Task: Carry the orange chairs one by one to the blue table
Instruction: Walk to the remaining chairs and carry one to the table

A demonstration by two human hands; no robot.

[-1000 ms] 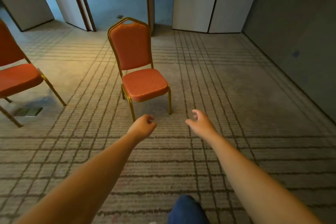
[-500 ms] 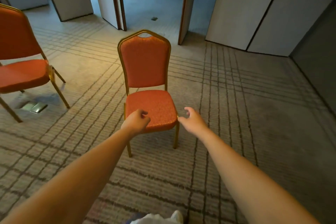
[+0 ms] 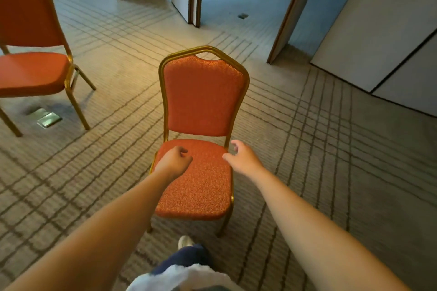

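Though aside, second chair [image 3: 30,73]; floor box [image 3: 48,118]

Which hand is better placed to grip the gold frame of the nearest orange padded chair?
Right: the right hand is open beside the gold back post of the orange padded chair; the left hand curls over its seat.

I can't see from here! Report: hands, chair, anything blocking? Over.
Left hand curled, empty. Right hand open. Orange chair on carpet, not gripped. Second chair off left, apart.
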